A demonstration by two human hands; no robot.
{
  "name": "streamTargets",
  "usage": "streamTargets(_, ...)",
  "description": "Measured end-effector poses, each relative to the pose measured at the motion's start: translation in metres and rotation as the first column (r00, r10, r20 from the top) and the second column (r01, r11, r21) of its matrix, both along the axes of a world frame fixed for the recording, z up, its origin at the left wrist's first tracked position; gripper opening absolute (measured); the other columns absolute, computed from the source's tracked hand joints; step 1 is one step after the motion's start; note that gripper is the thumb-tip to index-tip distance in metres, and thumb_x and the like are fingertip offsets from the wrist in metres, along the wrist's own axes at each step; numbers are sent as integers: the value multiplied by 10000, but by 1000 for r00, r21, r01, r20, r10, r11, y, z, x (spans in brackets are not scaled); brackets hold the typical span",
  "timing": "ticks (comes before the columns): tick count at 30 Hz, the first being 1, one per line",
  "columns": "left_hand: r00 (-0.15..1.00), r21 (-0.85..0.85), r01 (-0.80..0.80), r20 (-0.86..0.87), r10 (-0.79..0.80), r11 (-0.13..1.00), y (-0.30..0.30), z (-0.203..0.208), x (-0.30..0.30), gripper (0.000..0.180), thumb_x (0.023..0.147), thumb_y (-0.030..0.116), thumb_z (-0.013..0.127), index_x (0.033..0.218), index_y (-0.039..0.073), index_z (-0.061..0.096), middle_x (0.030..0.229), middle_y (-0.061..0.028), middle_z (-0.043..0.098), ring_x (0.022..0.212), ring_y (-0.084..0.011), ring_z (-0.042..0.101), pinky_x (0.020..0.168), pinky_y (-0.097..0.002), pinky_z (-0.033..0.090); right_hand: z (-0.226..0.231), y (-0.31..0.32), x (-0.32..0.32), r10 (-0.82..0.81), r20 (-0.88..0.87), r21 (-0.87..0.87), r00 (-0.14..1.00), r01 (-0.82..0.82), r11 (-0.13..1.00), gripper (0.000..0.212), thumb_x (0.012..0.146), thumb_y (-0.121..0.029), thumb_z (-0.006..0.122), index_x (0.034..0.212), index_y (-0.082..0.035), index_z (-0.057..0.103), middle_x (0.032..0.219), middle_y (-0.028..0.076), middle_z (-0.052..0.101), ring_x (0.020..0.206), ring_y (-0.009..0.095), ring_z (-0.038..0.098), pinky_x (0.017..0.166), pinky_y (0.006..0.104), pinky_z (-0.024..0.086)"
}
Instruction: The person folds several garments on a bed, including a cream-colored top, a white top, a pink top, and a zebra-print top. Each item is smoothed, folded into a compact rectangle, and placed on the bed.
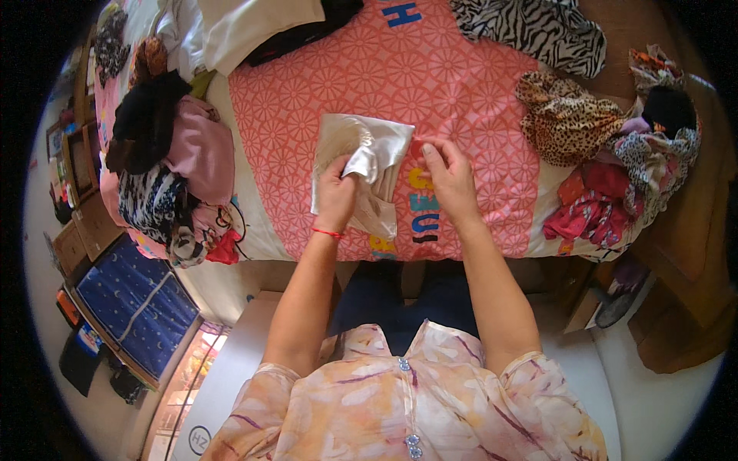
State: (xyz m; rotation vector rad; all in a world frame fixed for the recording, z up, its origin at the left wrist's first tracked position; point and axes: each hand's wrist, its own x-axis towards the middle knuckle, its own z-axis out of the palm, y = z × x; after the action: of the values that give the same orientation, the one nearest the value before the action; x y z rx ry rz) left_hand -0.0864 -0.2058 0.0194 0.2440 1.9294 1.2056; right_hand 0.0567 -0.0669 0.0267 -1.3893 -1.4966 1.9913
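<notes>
A shiny cream-white satin cloth (396, 142), loosely folded, hangs above the pink patterned bedspread (284, 100) near the bed's front edge. My left hand (337, 192) is closed on its left part, with bunched fabric between thumb and fingers. Just off the cloth's right edge is my right hand (453, 183), its thumb raised and its fingers loosely bent and apart, with nothing visible in it. What kind of garment the satin cloth is, I cannot make out.
On the bed's left lie a black garment (146, 123), a pink cloth (201, 142) and a black-and-white patterned one (152, 206). Leopard-print fabric (565, 119), zebra-print fabric (538, 34) and red clothes (592, 207) lie to the right. A white garment (257, 27) is at the far side.
</notes>
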Motion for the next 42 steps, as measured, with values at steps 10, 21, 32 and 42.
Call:
streamTargets(10,876,39,-218,447,178,975,-21,53,-74,291,867,102,583,1150,37,579,1115,-37,593,1000,-168,570,872,-319,462,-6,-49,12,98,-152,-254,984,-135,958,210,901,-125,526,1025,33,589,867,94,646,731,134,632,680,278,504)
streamTargets(21,851,49,-244,490,190,968,-63,59,-133,322,873,121,580,1171,6,532,1031,-54,626,893,-143,620,776,-298,518,-8,-61,-26,181,21,-205,983,-173,963,208,891,-169,576,958,28,571,769,70,623,666,120,591,607,266,475)
streamTargets(32,874,-9,-152,465,139,988,-73,27,-182,178,871,193,612,993,64,597,893,-5,640,754,-99,607,691,-275,511,16,-45,-44,264,133,395,955,-295,870,303,822,-36,575,1122,6,557,985,147,628,860,244,616,748,330,491)
streamTargets(42,692,-151,217,-673,-261,964,-33,54,-150,327,781,108,669,1079,16,572,1018,-119,588,961,-244,572,849,-336,448,3,-68,-24,76,291,38,954,-91,995,227,801,-116,629,987,9,592,882,167,642,817,310,626,713,377,484)
